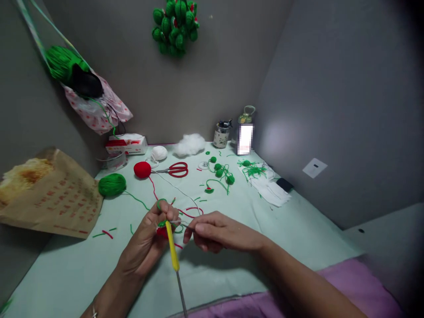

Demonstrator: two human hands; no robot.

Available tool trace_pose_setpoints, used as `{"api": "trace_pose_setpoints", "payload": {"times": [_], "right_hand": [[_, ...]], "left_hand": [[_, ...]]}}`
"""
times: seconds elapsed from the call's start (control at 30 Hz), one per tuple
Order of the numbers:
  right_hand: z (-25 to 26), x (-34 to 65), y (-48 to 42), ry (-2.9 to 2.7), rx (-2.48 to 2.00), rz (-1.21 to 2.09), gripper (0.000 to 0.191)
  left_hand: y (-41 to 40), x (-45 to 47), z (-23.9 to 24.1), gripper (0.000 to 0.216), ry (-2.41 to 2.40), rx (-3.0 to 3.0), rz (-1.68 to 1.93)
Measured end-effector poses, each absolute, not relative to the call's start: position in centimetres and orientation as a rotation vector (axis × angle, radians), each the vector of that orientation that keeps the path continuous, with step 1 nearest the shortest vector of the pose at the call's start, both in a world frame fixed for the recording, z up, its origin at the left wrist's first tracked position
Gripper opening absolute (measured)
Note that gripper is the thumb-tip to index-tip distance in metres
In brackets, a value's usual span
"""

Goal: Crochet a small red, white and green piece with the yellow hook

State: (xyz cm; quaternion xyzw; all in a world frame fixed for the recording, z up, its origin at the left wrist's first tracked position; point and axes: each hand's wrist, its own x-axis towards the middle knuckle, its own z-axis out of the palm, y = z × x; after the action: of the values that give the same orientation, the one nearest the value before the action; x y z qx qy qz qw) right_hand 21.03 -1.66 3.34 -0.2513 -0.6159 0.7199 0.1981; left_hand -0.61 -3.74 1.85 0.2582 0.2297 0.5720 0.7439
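Observation:
Small red and green crochet work [162, 231] is pinched in the fingers of my left hand [150, 238]. A crochet hook with a yellow handle [172, 247] rests against those fingertips, its metal shaft pointing down toward me. My right hand [215, 230] is closed just to the right, fingertips around something thin and pale; whether it is yarn or a needle I cannot tell. White yarn [179, 190] runs across the table to the right hand. Green yarn loops over a left finger. Red yarn [192, 212] curls behind the hands.
Beyond lie a red yarn ball [142, 170], green yarn ball [112, 184], red-handled scissors [178, 169], white stuffing [189, 145] and small green crocheted balls [218, 172]. A paper bag [66, 203] stands left. White paper [273, 192] and a tin [221, 136] are to the right.

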Motion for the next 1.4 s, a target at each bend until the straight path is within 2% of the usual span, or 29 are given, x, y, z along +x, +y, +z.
{"api": "trace_pose_setpoints", "payload": {"times": [0.17, 0.43, 0.73, 1.07, 1.4], "right_hand": [[2.5, 19.7, -2.1, -1.569, -0.628, 2.201, 0.049], [2.6, 19.3, -2.4, -1.542, -0.606, 2.102, 0.047], [2.0, 19.2, -2.4, -1.489, -0.564, 2.171, 0.057], [1.1, 18.8, -2.4, -1.354, -0.498, 2.308, 0.051], [1.2, 18.7, -2.5, -1.334, -0.506, 2.219, 0.052]], "left_hand": [[-4.1, -0.4, 1.8, 0.020, 0.467, 0.617, 1.211], [-4.4, 0.2, 2.5, 0.035, 0.573, 0.564, 1.263], [-4.3, -0.1, 1.8, 0.035, 0.577, 0.558, 1.315], [-3.8, -0.4, 1.9, 0.039, 0.631, 0.501, 1.411], [-4.2, -0.3, 1.7, 0.036, 0.688, 0.589, 1.327]]}}
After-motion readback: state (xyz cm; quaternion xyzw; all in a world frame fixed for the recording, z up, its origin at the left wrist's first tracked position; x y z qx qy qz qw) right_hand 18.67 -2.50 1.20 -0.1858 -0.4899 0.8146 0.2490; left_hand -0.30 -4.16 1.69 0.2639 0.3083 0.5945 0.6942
